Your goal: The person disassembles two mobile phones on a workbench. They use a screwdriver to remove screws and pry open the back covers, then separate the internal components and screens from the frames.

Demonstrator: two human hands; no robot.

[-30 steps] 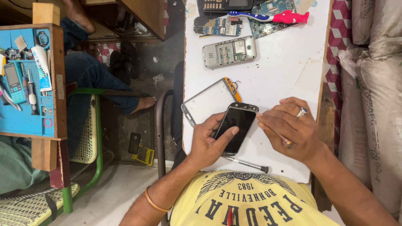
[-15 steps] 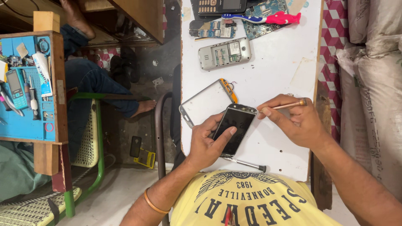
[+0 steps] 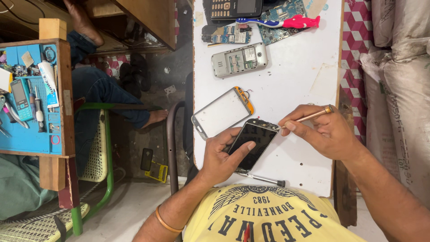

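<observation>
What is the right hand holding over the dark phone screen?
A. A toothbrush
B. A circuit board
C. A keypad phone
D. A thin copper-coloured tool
D: the right hand grips a thin copper-coloured tool, its tip at the top edge of the dark screen held by the left hand.

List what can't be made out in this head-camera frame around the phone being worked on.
- Tip of the tool in the right hand: too small to tell whether it touches the dark phone.
- The phone's underside: hidden by the left hand gripping it.
- Screwdriver on the table: its near end hidden behind the left hand.
- Keypad phone: cut off by the top edge.
</observation>
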